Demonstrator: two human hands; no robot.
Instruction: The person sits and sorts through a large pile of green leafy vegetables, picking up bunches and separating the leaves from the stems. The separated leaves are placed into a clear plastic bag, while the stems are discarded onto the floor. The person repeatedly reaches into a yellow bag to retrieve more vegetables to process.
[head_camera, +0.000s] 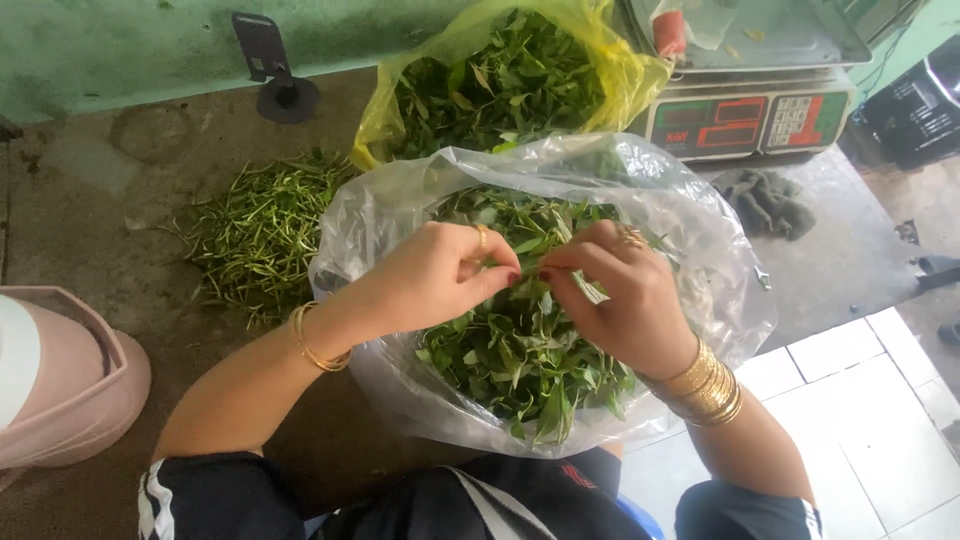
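Observation:
A clear plastic bag (690, 230) full of green leaves (520, 360) sits on the floor in front of me. Over its open mouth, my left hand (435, 275) and my right hand (620, 300) meet, fingertips pinched together on a leafy sprig (565, 245). Gold bangles circle both wrists, and rings sit on fingers of both hands. Behind it stands a yellow plastic bag (625, 70), also filled with green leaves (500, 90).
A heap of bare green stems (260, 235) lies on the concrete floor to the left. A pink plastic container (65, 380) stands at the far left. An electronic scale (750, 115) is at the back right, with a grey rag (770, 205) beside it. White tiles (860, 420) cover the floor at the right.

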